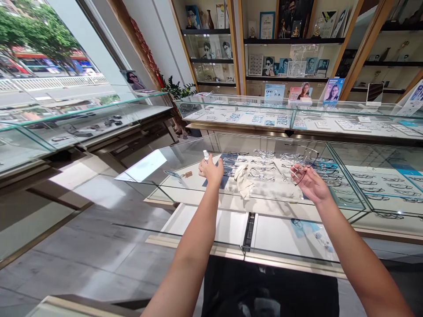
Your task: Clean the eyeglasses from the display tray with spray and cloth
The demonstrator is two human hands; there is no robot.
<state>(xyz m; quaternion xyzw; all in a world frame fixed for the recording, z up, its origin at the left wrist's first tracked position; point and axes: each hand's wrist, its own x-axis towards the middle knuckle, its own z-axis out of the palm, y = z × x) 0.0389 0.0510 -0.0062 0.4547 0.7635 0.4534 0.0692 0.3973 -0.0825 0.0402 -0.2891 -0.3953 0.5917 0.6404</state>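
Gripping one spray bottle, left hand | right hand pinching one glasses | one cloth

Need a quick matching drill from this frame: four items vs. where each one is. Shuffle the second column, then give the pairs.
Things:
1. small spray bottle
2. eyeglasses
3. crumpled cloth
4. potted plant

Places:
A. lying on the glass counter top between the two hands
B. on the floor by the far wall, at the end of the back display case
C. in the left hand, white cap sticking up
D. held in the right hand above the counter

Pairs: 1-C, 2-D, 3-A, 4-B
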